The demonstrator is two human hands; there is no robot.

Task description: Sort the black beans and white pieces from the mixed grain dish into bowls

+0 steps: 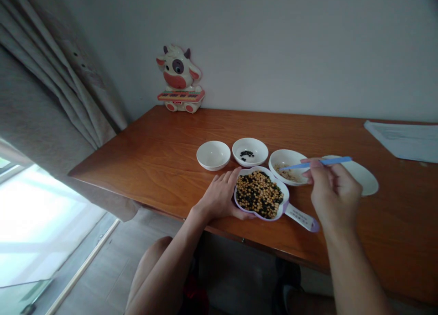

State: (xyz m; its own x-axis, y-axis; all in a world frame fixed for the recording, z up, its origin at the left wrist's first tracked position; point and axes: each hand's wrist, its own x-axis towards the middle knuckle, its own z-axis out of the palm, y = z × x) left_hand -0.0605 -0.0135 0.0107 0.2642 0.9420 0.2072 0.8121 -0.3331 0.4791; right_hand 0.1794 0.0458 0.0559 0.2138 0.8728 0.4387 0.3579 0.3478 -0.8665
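My left hand [224, 195] is wrapped round the left side of a white and purple scoop-shaped bowl with a handle [301, 217]. Mixed yellow and black beans [259, 192] fill it. Between the fingers of my right hand [333, 187] is a pair of blue tweezers [328, 161], its tip over a white bowl [285, 155] that holds some yellowish beans [289, 174]. Left of that stands a second white bowl [250, 144] with several black beans [247, 155] in it. A third white bowl [212, 155], farther left, shows nothing inside. Whether the tips grip a bean is too small to tell.
A white plate [367, 180] lies behind my right hand. At the back left of the wooden table [164, 169] stands a cow toy with a keyboard [179, 80]. White sheets [407, 139] lie at the back right. A curtain [51, 100] hangs at the left.
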